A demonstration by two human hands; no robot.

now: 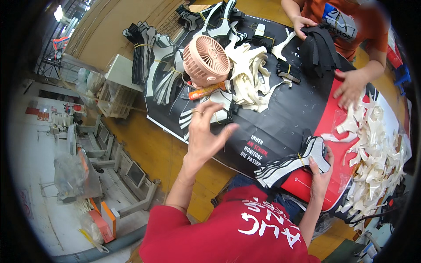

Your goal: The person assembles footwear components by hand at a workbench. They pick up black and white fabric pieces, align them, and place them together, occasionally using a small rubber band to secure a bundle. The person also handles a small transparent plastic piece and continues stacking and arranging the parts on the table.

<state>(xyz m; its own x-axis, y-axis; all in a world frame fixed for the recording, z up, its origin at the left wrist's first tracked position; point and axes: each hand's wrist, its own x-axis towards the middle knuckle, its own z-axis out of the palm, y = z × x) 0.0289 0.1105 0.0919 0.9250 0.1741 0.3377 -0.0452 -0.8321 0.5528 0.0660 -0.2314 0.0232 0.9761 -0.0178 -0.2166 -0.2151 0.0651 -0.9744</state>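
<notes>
My right hand (pixel 320 177) grips a bundle of grey and black cut fabric pieces (pixel 285 168) with a yellow rubber band around its middle, over the near right of the table. Raised near the table's left edge, my left hand (pixel 205 138) is empty, its thumb and fingers apart. Just beyond it lie another banded bundle of pale and black pieces (pixel 221 111) and an orange tube (pixel 208 90). A pink fan (pixel 206 61) stands behind the tube. Cream fabric offcuts (pixel 252 72) are heaped to the fan's right.
Opposite, a person in an orange shirt holds black pieces (pixel 318 50) in one hand (pixel 301 25); their other hand (pixel 351 85) is over the table's red part. Cream scraps (pixel 375 149) pile up at right. More banded bundles (pixel 142 52) lie far left, beside a white crate (pixel 116 98).
</notes>
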